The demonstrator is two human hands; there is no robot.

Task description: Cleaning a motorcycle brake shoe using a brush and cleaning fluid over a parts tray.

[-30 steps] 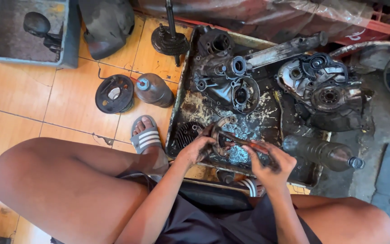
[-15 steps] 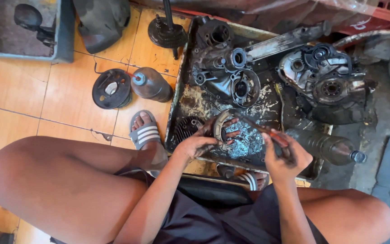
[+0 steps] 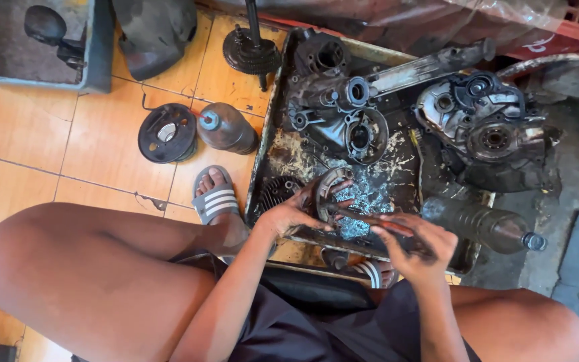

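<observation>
left hand (image 3: pixel 294 213) clamped on the rim of a round, greasy dark metal clutch disc (image 3: pixel 330 194) just above the right hand (image 3: pixel 415 247), itself closed round a thin dark rod-like tool (image 3: pixel 370 218) touching it; probably heavy, rigid, slippery, best gripped by the rim.

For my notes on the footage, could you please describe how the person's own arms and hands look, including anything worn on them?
Both arms are bare along their visible length: no sleeves, gloves, watch or bands show. The left hand and the right hand are smeared with dark, oily grime, heaviest on the fingers. Rings, if any, cannot be made out.
</observation>
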